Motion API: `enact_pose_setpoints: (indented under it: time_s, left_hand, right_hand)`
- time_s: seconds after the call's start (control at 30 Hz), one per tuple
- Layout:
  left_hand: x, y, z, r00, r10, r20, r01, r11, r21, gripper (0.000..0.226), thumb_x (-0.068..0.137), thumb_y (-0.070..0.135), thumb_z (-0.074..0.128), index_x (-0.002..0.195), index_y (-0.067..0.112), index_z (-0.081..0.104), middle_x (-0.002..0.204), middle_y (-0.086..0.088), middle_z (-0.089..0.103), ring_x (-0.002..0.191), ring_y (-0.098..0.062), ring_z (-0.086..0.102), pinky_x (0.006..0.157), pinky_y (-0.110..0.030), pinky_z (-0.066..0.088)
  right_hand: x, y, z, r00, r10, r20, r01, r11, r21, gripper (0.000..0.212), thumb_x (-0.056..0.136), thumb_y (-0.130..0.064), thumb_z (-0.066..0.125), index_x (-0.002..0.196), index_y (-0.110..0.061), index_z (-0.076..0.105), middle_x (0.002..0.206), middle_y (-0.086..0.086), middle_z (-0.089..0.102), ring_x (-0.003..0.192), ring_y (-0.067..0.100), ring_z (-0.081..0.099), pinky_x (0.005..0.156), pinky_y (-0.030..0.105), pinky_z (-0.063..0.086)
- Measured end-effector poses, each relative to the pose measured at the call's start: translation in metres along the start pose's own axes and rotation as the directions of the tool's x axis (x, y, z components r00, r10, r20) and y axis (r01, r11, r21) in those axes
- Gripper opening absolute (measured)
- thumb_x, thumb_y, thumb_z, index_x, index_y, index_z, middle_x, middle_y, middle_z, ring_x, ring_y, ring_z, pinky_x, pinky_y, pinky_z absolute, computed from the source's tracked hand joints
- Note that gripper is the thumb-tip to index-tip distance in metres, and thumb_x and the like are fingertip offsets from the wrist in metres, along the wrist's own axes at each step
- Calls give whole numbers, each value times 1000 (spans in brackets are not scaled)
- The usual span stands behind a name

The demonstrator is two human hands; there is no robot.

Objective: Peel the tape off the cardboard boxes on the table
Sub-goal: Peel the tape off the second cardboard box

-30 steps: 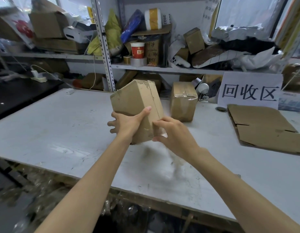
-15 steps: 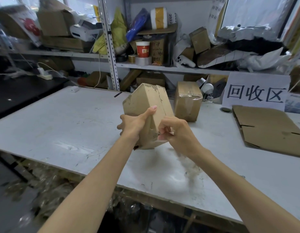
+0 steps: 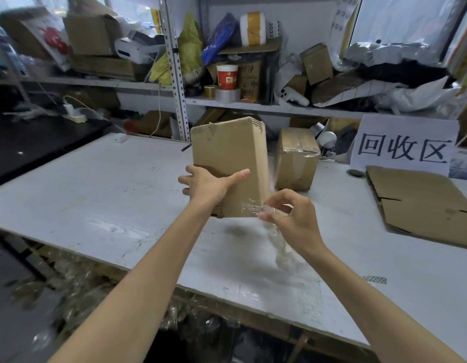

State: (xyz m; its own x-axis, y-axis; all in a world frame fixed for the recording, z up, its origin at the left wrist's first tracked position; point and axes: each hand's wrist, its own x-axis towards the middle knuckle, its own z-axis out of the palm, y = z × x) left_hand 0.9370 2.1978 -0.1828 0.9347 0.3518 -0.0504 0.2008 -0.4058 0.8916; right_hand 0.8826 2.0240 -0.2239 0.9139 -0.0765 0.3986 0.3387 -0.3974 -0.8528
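1. Two bare hands work over a white table point(image 3: 101, 195); left hand point(image 3: 210, 184) grips a tall cardboard box point(image 3: 228, 158) from behind, thumb across its front face, fingers wrapped round the far side. Box held upright, lifted clear of the table.
2. Right hand point(image 3: 292, 216) closed in a pinch on a strip of clear tape point(image 3: 252, 208), which is stuck at the box's lower right corner; a crumpled tail of tape point(image 3: 282, 247) hangs below the hand toward the table.
3. Box is closed; contents can't be seen.
4. Second cardboard box point(image 3: 296, 158) stands on the table just behind and right of the held one, clear tape over its top and sides, also shut.
5. Flattened cardboard point(image 3: 420, 203) lies on the table's right side, near a white sign point(image 3: 403, 146) with black characters.
6. Shelves behind: red paper cup point(image 3: 227, 77) sits on a tape roll point(image 3: 227, 95); contents can't be seen. Small boxes point(image 3: 316, 62) and bags are piled around.
7. Small patterned scrap point(image 3: 375, 279) lies on the table at right, near the front edge.
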Motion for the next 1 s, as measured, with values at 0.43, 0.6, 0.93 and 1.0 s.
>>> enact_pose_setpoints:
  time_s: [0.43, 0.6, 0.93, 1.0]
  left_hand:
    - [-1, -20, -6, 967, -178, 184, 213, 958, -193, 132, 47, 67, 87, 144, 19, 11, 142, -14, 40, 129, -33, 44, 105, -51, 44]
    - [-11, -12, 9, 985, -102, 138, 91, 992, 82, 157, 40, 76, 83, 151, 34, -20, 150, -16, 17, 139, -41, 25, 109, -58, 33]
    - [-4, -10, -10, 967, -217, 132, 240, 950, -200, 139, 31, 67, 80, 148, 26, 18, 134, -13, 41, 121, -37, 47, 98, -56, 47]
    - [3, -13, -22, 964, -204, 172, 244, 937, -251, 142, 26, 66, 80, 148, 25, 19, 136, -12, 43, 120, -35, 49, 98, -55, 48]
  right_hand:
    - [8, -6, -4, 978, -117, 172, 106, 992, 71, 21, 64, 8, 79, 74, -5, 66, 73, -3, 65, 74, 13, 63, 73, 22, 51]
    - [14, -12, 4, 961, -134, 242, 135, 991, 9, 26, 62, 17, 72, 67, -5, 58, 67, 3, 59, 64, 12, 53, 64, 22, 45]
    - [2, -11, 4, 880, -338, 334, 407, 899, -161, 31, 70, 26, 47, 73, -5, 50, 76, -1, 49, 67, 3, 53, 61, 14, 44]
    - [1, -5, -5, 930, -286, 229, 323, 935, -144, 30, 74, 23, 53, 73, -7, 50, 75, 3, 52, 68, 7, 56, 62, 19, 47]
